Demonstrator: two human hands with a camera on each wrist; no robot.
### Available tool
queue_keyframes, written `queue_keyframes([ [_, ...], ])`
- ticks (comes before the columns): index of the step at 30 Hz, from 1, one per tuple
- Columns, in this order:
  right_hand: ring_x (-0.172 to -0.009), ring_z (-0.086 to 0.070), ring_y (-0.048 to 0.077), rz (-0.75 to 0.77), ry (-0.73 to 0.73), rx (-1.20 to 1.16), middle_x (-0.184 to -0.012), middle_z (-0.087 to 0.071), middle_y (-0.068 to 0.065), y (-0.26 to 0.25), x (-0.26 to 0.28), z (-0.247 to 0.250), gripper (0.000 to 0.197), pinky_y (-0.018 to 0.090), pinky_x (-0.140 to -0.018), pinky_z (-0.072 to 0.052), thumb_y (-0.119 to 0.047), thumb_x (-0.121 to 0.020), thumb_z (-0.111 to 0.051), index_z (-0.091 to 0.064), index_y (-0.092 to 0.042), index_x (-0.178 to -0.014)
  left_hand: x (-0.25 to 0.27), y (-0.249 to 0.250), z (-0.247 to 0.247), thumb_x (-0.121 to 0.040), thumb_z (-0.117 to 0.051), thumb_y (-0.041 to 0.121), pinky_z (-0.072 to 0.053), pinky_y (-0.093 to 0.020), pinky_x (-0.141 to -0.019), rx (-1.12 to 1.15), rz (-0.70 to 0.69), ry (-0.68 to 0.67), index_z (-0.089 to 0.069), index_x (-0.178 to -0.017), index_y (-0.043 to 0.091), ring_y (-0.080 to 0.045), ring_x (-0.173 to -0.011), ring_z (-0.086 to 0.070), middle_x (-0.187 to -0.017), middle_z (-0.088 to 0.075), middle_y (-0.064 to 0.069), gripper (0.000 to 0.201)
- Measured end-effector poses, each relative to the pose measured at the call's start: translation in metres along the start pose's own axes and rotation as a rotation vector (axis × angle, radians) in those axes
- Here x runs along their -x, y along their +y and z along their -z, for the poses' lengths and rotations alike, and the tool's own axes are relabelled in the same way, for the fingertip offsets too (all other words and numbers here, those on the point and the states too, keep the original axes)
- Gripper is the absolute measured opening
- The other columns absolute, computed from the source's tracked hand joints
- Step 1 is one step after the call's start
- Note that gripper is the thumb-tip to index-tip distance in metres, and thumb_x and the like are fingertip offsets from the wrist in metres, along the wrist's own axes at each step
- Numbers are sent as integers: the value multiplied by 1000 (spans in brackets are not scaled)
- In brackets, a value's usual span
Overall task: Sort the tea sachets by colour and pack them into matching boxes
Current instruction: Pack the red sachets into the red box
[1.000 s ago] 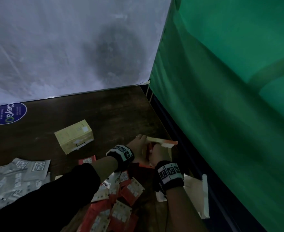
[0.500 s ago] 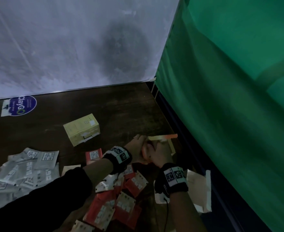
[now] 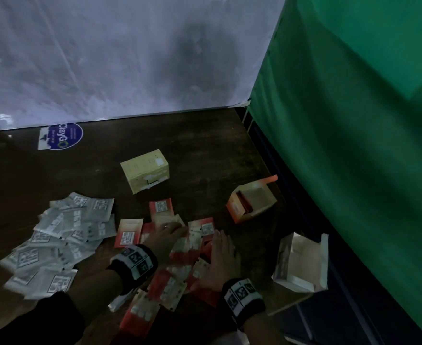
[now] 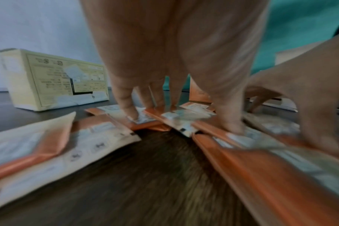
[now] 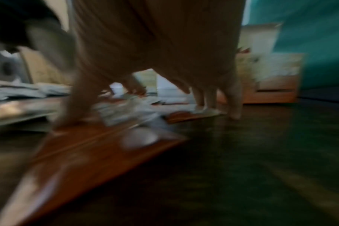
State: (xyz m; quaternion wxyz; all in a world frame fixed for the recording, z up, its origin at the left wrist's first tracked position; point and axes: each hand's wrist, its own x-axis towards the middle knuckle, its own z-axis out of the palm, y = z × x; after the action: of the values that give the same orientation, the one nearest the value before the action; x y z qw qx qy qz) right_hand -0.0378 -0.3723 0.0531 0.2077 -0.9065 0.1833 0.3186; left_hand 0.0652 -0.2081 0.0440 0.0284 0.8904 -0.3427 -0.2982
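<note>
Both hands have left the orange box [image 3: 251,204], which now stands open at 2 o'clock, and dropped onto the red sachets [image 3: 170,282] at table centre. Left hand [image 3: 169,239]: fingers spread straight, tips pressing sachets, plain in the left wrist view. Right hand [image 3: 217,262]: fingers splayed flat; its wrist view blurred. Silver sachets [image 3: 55,242] at 9 o'clock, yellow box [image 3: 145,170] at 12, white box [image 3: 302,262] at 4, partly past the table edge.

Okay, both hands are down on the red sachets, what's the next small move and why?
Probably gather a few red sachets under the left hand and right hand into a stack: both rest spread on the loose pile, and the orange box stands open nearby.
</note>
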Motion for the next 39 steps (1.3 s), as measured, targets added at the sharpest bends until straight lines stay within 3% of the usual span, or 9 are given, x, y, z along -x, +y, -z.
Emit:
queue_keyframes([
  [7,-133,-28,27,-167,167,-199,-143,-27,7,-8,-4,-2,83,45,-105,-35,-36,-72,-77,-29,-23,-137,-7,5,8,-82,-68,20,-35,-33,-105,313,134,41,-31,-143,15,-28,-129,-40,-141,-36,-12,72],
  [11,-125,-45,26,-290,131,-398,-136,-43,9,1,-8,-4,80,43,-99,-47,-27,-65,-84,-41,-16,-132,-8,7,13,-83,-68,20,-39,-29,-97,319,189,35,-52,-125,15,-23,-120,-50,-129,-52,-6,46],
  [14,-109,-59,21,-265,149,-378,-120,-62,8,8,-7,-7,60,27,-87,-50,-26,-66,-85,-58,-9,-117,-7,9,16,-81,-68,28,-42,-31,-97,323,220,-6,-55,-121,17,-23,-117,-53,-127,-56,-6,44],
  [21,-122,-47,25,-277,278,-247,-129,-51,2,1,2,-16,57,50,-101,-38,-44,-76,-71,-48,-28,-126,2,11,20,-83,-66,36,-41,-34,-98,325,236,13,-49,-125,17,-25,-118,-49,-130,-50,-8,49],
  [26,-132,-36,23,-226,380,-288,-142,-41,0,3,12,-13,59,52,-107,-32,-41,-84,-63,-41,-31,-137,18,5,26,-81,-66,41,-46,-31,-91,369,140,32,-53,-118,29,-20,-110,-56,-121,-58,1,41],
  [29,-133,-38,18,26,511,-448,-144,-42,-3,-3,23,-8,59,46,-109,-33,-42,-85,-65,-45,-26,-138,16,-11,19,-68,-69,47,-50,-41,-92,484,40,107,-53,-98,49,-16,-104,-58,-113,-61,6,34],
  [32,-123,-48,12,153,486,-696,-134,-52,-4,-22,34,-1,57,30,-100,-42,-35,-86,-67,-47,-20,-138,36,0,35,-73,-75,34,-47,-42,-94,552,-12,185,-60,-102,33,-19,-105,-56,-109,-62,1,33],
  [36,-98,-64,15,121,624,-951,-105,-68,0,-33,41,8,20,44,-88,-54,-19,-85,-69,-64,-22,-104,52,7,51,-76,-76,29,-50,-31,-87,749,-36,258,-63,-107,22,-13,-94,-60,-101,-65,4,34],
  [39,-87,-66,13,88,731,-1057,-94,-70,-3,-29,49,15,10,32,-76,-57,-17,-84,-71,-68,-22,-92,59,4,51,-80,-73,25,-51,-30,-84,852,-9,405,-66,-106,21,-12,-89,-63,-98,-68,3,27],
])
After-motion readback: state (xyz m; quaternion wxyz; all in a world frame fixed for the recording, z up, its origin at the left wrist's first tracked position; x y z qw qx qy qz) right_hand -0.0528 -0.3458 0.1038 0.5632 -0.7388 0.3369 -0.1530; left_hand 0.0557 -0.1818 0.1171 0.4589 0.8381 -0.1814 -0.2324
